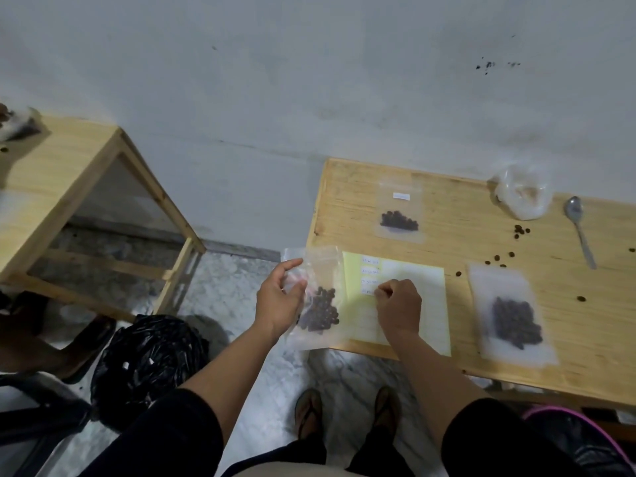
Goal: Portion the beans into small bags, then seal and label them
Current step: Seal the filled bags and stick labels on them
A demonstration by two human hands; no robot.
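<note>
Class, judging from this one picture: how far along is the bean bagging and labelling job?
Done: the far bag holds beans and carries a white label. In hand: the left hand holds a filled bag while the right hand picks at the label sheet. Left: the near-right bag shows no label; loose beans remain.

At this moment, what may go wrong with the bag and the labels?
The left hand holds a bag of beans past the table edge; if it slips, it may fall to the floor. The right hand picks at a label on the yellow sheet; the label might tear or curl.
</note>
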